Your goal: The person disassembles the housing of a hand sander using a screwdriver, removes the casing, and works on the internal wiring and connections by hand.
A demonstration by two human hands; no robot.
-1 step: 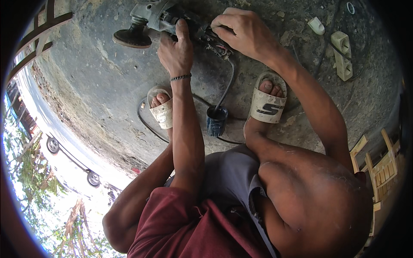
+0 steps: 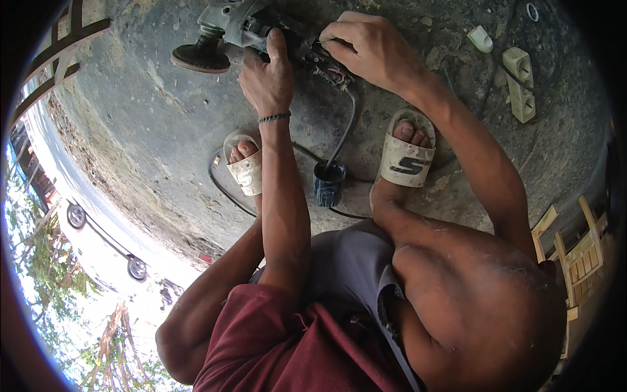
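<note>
An angle grinder (image 2: pixel 230 25) lies at the top of the view, its grey gear head and worn disc (image 2: pixel 201 57) toward the left. The rear is without its casing, baring dark inner parts and wires (image 2: pixel 334 77). My left hand (image 2: pixel 269 81) is closed around the grinder's middle, thumb on top. With fingertips pinched, my right hand (image 2: pixel 369 49) works at the exposed rear end; what sits between them is too small to make out. A black cord (image 2: pixel 346 130) runs down from there into a blue cup-shaped casing piece (image 2: pixel 328 188) between my feet.
On the rough concrete floor (image 2: pixel 157 111), a white socket strip (image 2: pixel 520 85), a white plug-like piece (image 2: pixel 480 39) and a small ring (image 2: pixel 532 12) lie right. My sandalled feet flank the cord. Wooden pieces (image 2: pixel 584 261) stand at far right, a dark frame (image 2: pixel 55 62) at upper left.
The wheels of a vehicle outside at the left have shifted slightly left and up. My hands and the grinder look almost unmoved.
</note>
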